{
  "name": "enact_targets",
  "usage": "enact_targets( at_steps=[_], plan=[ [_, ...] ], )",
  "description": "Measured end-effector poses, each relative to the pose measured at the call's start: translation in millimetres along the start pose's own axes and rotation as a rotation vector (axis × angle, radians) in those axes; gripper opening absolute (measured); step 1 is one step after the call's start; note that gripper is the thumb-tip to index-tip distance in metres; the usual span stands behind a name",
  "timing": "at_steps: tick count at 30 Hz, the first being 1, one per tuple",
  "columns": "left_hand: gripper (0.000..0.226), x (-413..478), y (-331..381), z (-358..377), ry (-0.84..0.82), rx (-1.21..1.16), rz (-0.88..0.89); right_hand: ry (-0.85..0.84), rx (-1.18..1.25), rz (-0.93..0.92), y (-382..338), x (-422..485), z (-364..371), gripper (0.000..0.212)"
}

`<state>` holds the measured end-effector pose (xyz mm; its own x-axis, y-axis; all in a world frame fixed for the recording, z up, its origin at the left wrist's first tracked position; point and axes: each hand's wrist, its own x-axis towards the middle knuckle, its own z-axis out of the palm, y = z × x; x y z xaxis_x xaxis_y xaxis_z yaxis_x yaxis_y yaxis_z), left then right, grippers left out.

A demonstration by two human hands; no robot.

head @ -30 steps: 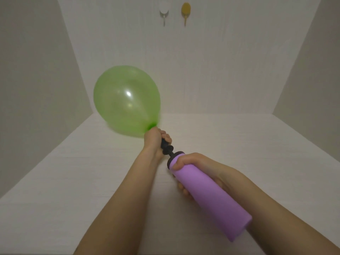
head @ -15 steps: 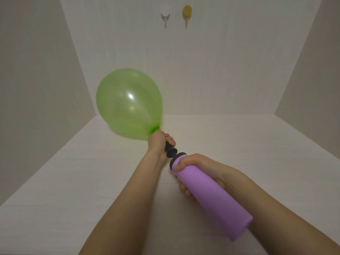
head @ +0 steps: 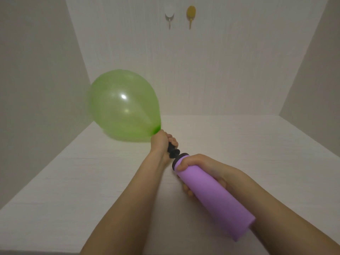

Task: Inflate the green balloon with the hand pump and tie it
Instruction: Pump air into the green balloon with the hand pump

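Left grip (head: 161,144): curled round the green balloon (head: 123,105) neck on the black nozzle (head: 173,152).
Balloon: inflated, up-left of the left grip, above the counter (head: 239,144).
Right grip (head: 200,166): wrapped round the purple hand pump (head: 213,197), just behind the left grip.
Wall beyond: white hook (head: 169,15), yellow hook (head: 191,12).

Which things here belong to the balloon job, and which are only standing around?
Belong to the job: green balloon; purple hand pump; left hand, gripping the balloon neck at the black nozzle; right hand, gripping the pump barrel.
Just there: white wall hook; yellow wall hook; table.
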<state>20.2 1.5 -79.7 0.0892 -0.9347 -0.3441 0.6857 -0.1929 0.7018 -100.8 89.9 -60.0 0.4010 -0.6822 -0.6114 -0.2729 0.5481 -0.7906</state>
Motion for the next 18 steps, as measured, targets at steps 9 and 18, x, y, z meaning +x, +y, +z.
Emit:
enact_targets(
  at_steps=[9,18],
  plan=[
    [0.033,-0.7,4.1,1.5,-0.014,-0.008,0.026,0.002,-0.008,-0.007,0.4,-3.2,-2.6,0.029],
    [0.032,-3.8,-10.5,9.3,0.010,0.112,0.032,0.040,0.032,-0.036,-4.0,4.0,3.1,0.028]
  ],
)
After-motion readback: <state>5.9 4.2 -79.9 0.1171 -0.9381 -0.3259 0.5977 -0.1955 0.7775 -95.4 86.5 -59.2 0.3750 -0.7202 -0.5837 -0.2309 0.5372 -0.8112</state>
